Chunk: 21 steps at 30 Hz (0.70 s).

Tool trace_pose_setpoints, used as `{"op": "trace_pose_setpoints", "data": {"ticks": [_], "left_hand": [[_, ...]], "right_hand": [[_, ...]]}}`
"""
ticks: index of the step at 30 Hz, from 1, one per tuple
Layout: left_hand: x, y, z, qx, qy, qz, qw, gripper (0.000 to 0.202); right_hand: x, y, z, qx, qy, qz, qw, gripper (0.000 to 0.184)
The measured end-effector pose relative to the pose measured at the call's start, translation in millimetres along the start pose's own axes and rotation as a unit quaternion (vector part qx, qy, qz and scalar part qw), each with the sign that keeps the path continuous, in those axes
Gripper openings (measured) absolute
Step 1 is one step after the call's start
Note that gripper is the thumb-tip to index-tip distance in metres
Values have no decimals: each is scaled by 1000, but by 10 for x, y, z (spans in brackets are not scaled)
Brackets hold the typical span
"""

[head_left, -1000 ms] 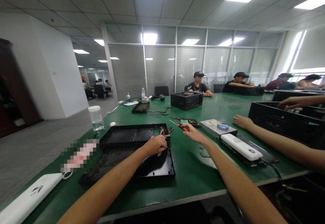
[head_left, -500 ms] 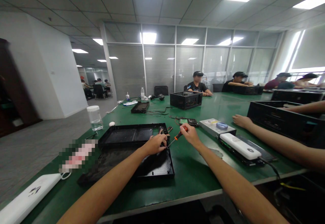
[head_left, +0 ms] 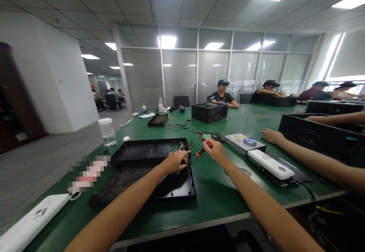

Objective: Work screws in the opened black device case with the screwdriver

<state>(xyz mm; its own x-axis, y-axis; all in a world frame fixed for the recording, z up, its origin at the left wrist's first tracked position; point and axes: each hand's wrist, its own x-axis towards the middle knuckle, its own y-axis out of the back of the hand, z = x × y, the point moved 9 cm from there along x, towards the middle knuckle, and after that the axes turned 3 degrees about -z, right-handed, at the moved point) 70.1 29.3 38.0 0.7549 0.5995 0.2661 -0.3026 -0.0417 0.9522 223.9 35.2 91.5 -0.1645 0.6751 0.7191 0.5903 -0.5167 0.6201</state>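
Note:
Two shallow black plastic panels, a near one (head_left: 179, 189) and a far one (head_left: 142, 151), lie together on the green table in front of me. My right hand (head_left: 214, 150) is wrapped round the orange-and-black handle of a screwdriver (head_left: 201, 152). Its shaft slants down and left to the panels' right side, by my left fingertips. My left hand (head_left: 175, 162) is closed over the right part of the panels, with some cables (head_left: 182, 147) showing just behind it. Whatever those fingers pinch is too small and covered to make out.
A clear jar (head_left: 107, 132) stands at the left. To the right lie a silver optical drive (head_left: 242, 143) and a white power bank (head_left: 269, 164). A co-worker's arm (head_left: 308, 151) reaches across beside a black computer case (head_left: 322, 139). Another case (head_left: 209, 112) sits farther back.
Almost nothing differs. The whole view has shifted very slightly, while both hands and the screwdriver keep the same place at the panels.

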Motion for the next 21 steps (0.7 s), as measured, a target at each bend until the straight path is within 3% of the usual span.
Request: {"op": "trace_pose_setpoints", "data": {"ticks": [6, 10, 15, 19, 21], "left_hand": [[-7, -24, -80, 16, 20, 5, 1000, 33], [-9, -26, -75, 28, 22, 1, 999, 34], [-15, -13, -73, 34, 37, -5, 999, 36], [-25, 9, -45, 27, 27, -6, 999, 33], [-31, 17, -57, 31, 32, -6, 999, 32]], "right_hand": [[132, 42, -690, -169, 96, -156, 968, 35], [187, -25, -1083, -194, 119, -232, 946, 36], [302, -72, -1125, -277, 51, -282, 917, 60], [300, -111, -1138, -269, 48, -356, 894, 54], [316, -78, -1145, -286, 45, -349, 891, 58]]}}
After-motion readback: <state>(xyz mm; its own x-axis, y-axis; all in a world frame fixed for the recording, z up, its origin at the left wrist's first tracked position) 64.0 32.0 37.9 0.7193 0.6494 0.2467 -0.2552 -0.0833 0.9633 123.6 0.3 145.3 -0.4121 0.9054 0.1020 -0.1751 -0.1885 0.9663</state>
